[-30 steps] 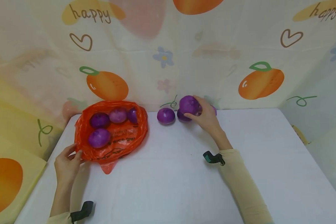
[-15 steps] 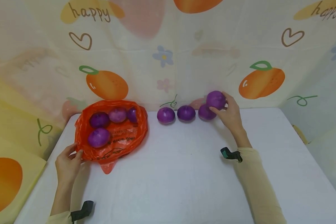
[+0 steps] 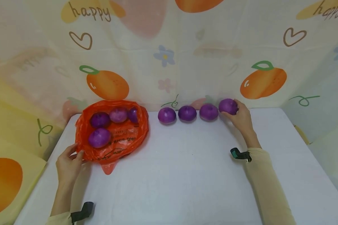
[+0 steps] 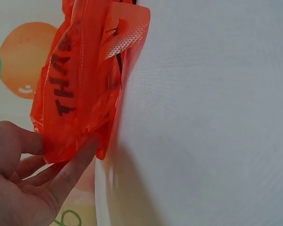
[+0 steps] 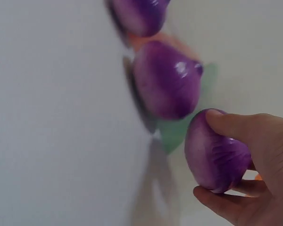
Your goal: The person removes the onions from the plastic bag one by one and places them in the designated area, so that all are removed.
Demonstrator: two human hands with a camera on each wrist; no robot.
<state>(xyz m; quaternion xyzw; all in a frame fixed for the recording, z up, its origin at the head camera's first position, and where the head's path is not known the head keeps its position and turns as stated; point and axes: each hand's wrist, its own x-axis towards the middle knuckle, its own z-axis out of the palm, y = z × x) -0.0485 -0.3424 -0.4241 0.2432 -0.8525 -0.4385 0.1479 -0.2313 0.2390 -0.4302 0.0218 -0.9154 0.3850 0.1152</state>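
My right hand (image 3: 241, 117) holds a purple onion (image 3: 228, 106) between thumb and fingers at the right end of a row along the table's back edge. The right wrist view shows that onion (image 5: 216, 153) close beside another onion (image 5: 166, 81). Three onions, one of them nearest the held one (image 3: 208, 112), sit in the row to its left. On the left stands a red plastic bag (image 3: 126, 147) with its mouth rolled wide, several onions (image 3: 99, 137) inside. My left hand (image 3: 69, 164) pinches the bag's near left edge, as the left wrist view (image 4: 42, 181) also shows.
A white table (image 3: 169, 181) lies under everything. Behind it hangs a printed cloth (image 3: 202, 72) with oranges and flowers, right against the back edge. Dark camera mounts (image 3: 83, 212) are strapped at both wrists.
My right hand has carried its onion rightward past the other onions, then lowered it toward the row's right end. The left hand and the bag have stayed in place.
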